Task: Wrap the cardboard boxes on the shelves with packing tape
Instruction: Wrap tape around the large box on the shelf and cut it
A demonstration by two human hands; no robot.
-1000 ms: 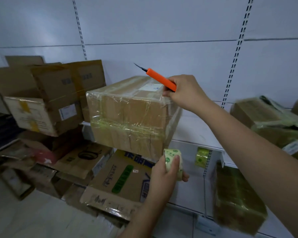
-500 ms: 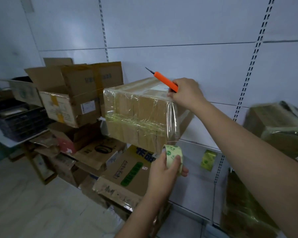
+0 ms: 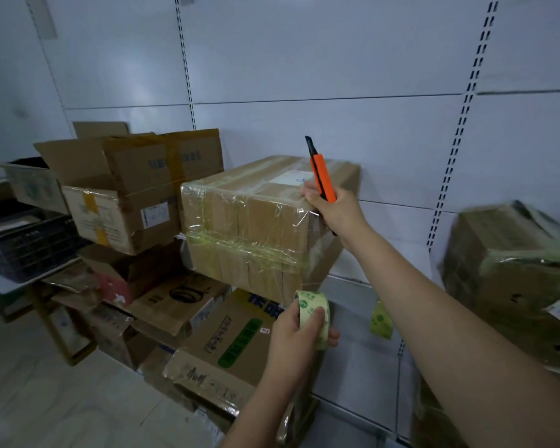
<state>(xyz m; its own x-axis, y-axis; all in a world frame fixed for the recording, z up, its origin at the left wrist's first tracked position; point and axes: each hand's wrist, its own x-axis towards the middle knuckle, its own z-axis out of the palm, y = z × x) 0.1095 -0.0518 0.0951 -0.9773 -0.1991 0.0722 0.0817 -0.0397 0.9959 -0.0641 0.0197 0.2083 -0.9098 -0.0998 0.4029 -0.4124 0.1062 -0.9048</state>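
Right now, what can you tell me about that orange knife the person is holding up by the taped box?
The orange plastic utility knife is a slim, straight cutter with a dark blade extended from its top end. It stands nearly upright, tip leaning slightly left. The right hand grips its lower part, hiding the bottom of the handle, though a dark end peeks out below the palm. It sits in front of the top right edge of the tape-wrapped cardboard box; whether it touches the box cannot be told.

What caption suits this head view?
Left hand holds tape; right hand raises knife beside wrapped box.
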